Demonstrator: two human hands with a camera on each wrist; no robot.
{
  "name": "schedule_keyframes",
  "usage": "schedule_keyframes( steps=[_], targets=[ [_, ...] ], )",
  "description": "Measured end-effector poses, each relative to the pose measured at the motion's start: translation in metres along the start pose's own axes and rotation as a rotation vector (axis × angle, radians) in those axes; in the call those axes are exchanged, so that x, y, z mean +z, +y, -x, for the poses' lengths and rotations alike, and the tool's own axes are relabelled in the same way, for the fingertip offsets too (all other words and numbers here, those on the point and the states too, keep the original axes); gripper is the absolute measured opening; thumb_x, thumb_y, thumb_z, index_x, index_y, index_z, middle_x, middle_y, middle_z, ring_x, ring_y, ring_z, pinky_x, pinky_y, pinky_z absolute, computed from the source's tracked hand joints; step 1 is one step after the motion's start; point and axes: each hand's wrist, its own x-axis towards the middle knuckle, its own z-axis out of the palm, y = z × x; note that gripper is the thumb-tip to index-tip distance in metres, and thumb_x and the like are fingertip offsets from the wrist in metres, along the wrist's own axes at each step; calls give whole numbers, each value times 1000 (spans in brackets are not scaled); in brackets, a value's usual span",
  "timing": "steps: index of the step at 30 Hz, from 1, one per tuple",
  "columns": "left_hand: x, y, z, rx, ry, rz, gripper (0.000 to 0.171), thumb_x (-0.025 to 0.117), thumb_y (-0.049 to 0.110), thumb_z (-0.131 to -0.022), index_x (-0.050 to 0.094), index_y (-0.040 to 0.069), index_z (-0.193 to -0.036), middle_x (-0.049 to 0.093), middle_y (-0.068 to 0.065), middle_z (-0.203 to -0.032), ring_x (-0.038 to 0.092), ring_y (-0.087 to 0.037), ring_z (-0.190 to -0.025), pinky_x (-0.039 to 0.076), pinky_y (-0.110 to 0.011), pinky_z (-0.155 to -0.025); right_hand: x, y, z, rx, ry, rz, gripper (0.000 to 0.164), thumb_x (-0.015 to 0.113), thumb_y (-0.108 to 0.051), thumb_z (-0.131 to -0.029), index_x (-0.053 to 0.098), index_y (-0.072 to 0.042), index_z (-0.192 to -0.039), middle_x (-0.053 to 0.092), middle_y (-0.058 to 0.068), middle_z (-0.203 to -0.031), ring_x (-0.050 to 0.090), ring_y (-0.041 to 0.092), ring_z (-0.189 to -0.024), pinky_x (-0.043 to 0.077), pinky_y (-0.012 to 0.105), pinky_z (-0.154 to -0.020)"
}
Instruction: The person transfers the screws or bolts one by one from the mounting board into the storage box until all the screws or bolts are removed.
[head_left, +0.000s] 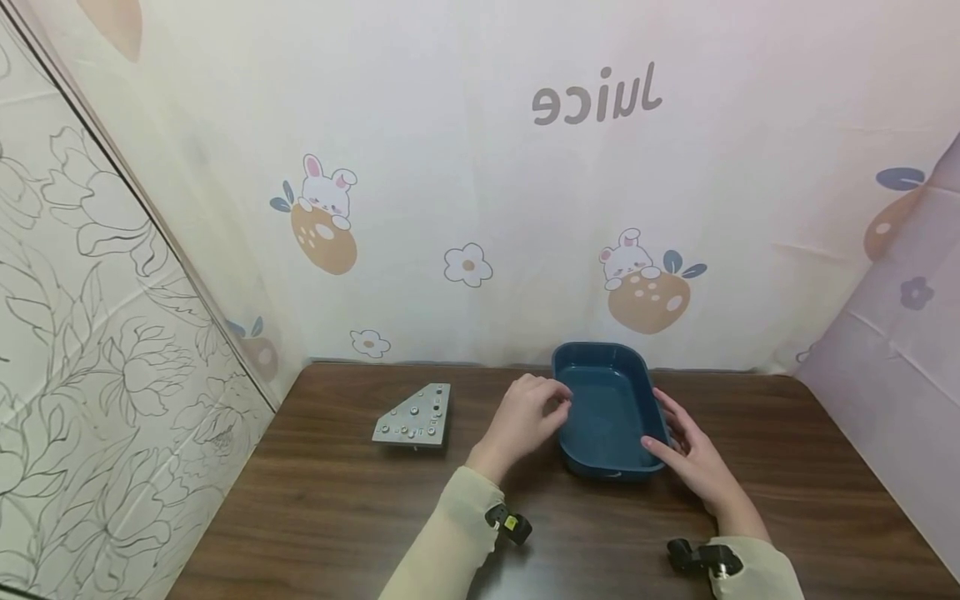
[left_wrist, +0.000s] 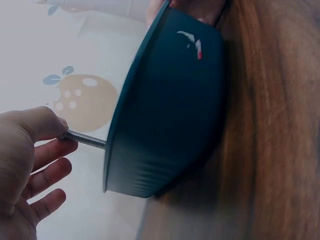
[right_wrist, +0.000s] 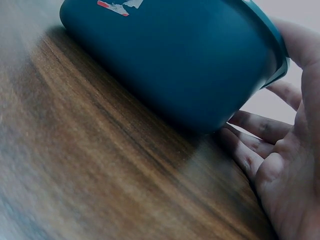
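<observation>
A deep blue rectangular tray (head_left: 606,417) rests on the table. My left hand (head_left: 525,417) is over the tray's left rim. In the left wrist view its thumb and index finger pinch a threaded metal bolt (left_wrist: 86,139), whose lower end passes behind the rim; the other fingers spread loosely. At the tray's right side, my right hand (head_left: 693,462) grips the wall, thumb over the rim and fingers along the outside. The right wrist view shows those fingers (right_wrist: 260,127) against the tray's lower wall.
A grey metal plate (head_left: 412,419) with a slanted edge and several round fittings lies left of the tray on the brown wooden table (head_left: 322,500). A printed curtain (head_left: 465,183) hangs right behind the table's back edge. The tray wall carries a torn sticker (left_wrist: 192,42).
</observation>
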Motion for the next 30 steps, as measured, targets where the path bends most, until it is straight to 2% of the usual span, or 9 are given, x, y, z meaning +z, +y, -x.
schedule_keyframes(
  steps=[7, 17, 24, 30],
  targets=[
    [10, 5, 1, -46, -34, 44, 13, 70, 24, -96, 73, 18, -107, 71, 11, -99, 51, -3, -92, 45, -18, -85, 0, -1, 0, 8, 0, -12, 81, 65, -28, -99, 15, -40, -161, 26, 24, -161, 27, 48, -143, 24, 76, -106],
    [19, 7, 8, -98, -64, 138, 13, 71, 25, -95, 73, 19, -107, 71, 11, -97, 48, -3, -90, 43, -11, -75, 0, -1, 0, 17, -6, -16, 81, 66, -29, -99, 14, -41, -161, 24, 24, -162, 26, 49, -144, 24, 76, -106],
    [27, 7, 11, -123, -69, 195, 15, 73, 26, -94, 73, 20, -108, 69, 13, -99, 48, -4, -98, 46, -12, -78, 0, 0, 1, 11, -3, -12, 81, 66, -28, -99, 14, -40, -161, 24, 23, -162, 26, 49, -144, 25, 76, -106],
    [32, 10, 12, -147, -125, 213, 16, 73, 28, -94, 73, 21, -108, 67, 15, -99, 51, -3, -100, 48, -14, -80, 2, 1, 1, 12, 0, -11, 81, 66, -29, -99, 14, -40, -161, 24, 24, -162, 26, 50, -143, 25, 76, -106]
  ],
)
